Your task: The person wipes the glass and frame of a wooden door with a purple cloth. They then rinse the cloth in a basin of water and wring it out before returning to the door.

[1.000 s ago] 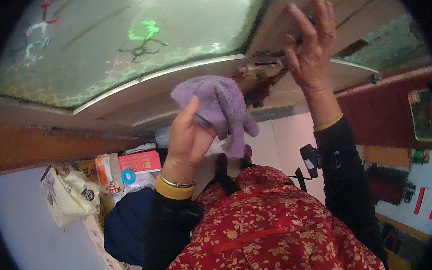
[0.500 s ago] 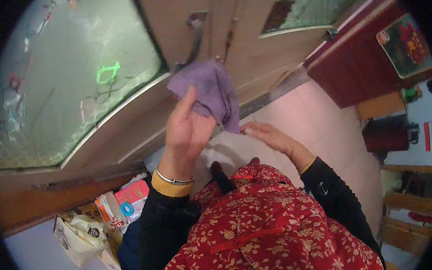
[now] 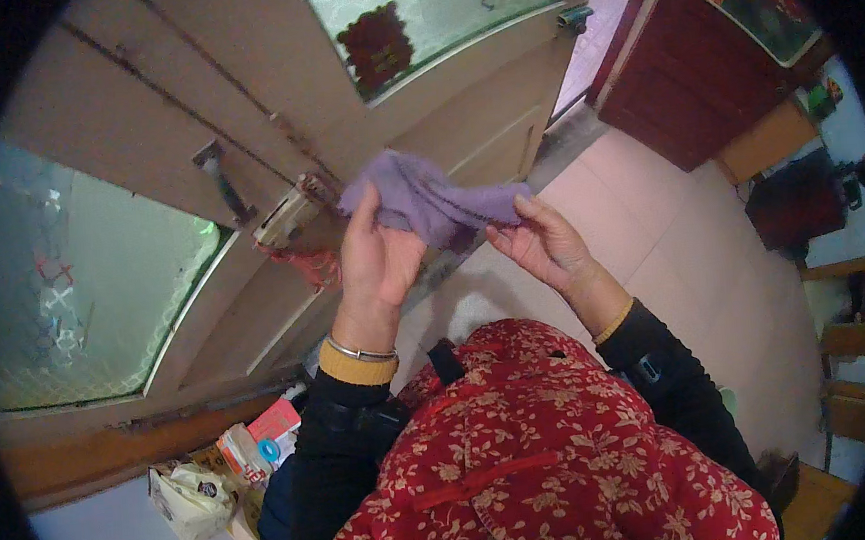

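A purple cloth (image 3: 427,195) is stretched between my two hands in front of the door (image 3: 446,98). My left hand (image 3: 376,249) grips its left part, thumb on top and palm turned up beneath it. The cloth's right end is pinched between the thumb and fingers of my right hand (image 3: 546,247). Dark marks run along the fabric. Behind my left hand, the door carries a metal lock (image 3: 288,215) with red string (image 3: 307,269) hanging under it, and a curved handle (image 3: 218,180) further left.
Patterned glass panes (image 3: 82,284) fill parts of the door. Pale tiles (image 3: 691,242) cover the floor at right, near a dark red cabinet (image 3: 679,72) and a dark box (image 3: 799,199). Bags (image 3: 193,502) and packages (image 3: 273,422) lie at lower left. I wear a red floral apron (image 3: 535,443).
My right hand has come up and taken the cloth's right end, drawing it out sideways. My view has turned rightward along the door, bringing the lock and red string into sight.
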### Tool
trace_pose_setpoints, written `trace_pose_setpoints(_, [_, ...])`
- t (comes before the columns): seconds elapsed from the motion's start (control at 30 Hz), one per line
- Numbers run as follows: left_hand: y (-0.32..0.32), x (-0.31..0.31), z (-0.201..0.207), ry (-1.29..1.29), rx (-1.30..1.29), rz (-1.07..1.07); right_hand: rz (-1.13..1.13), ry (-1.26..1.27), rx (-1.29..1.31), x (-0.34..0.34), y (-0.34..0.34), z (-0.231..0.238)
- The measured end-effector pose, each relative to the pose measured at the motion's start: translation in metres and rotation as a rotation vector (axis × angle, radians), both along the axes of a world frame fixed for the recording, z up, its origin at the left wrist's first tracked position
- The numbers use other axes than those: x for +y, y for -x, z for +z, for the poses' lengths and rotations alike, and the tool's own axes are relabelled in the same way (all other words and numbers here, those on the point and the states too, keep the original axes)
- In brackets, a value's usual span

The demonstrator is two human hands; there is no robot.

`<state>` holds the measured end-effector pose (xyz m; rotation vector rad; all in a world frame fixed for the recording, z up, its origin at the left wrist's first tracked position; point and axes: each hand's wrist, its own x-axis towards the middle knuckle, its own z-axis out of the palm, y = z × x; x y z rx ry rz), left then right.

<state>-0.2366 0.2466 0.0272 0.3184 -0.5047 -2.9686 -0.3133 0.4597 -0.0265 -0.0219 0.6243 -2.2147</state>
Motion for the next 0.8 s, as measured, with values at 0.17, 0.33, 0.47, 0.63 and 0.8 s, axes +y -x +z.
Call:
trace_pose_setpoints(0.17, [0.021, 0.043, -0.014, 0.110, -0.154, -0.042, -0.166, 0.059, -0.006, 0.049, 0.040, 0.001])
trace_pose_setpoints(0.33, [0.031, 0.083, -0.023, 0.128, -0.114, -0.132, -0.091, -0.019, -0.092, 0.077, 0.048, -0.017])
trace_pose_setpoints(0.47, [0.041, 0.106, -0.024, 0.200, -0.026, -0.109, 0.166, 0.021, -0.078, 0.079, 0.035, -0.024])
trace_pose_setpoints(0.63, [0.052, 0.120, -0.035, 0.229, -0.029, -0.129, 0.130, -0.062, 0.028, 0.076, 0.050, -0.023])
trace_pose_setpoints(0.8, [0.063, 0.100, -0.052, 0.225, -0.114, -0.153, 0.047, -0.083, 0.023, 0.075, 0.069, -0.019])
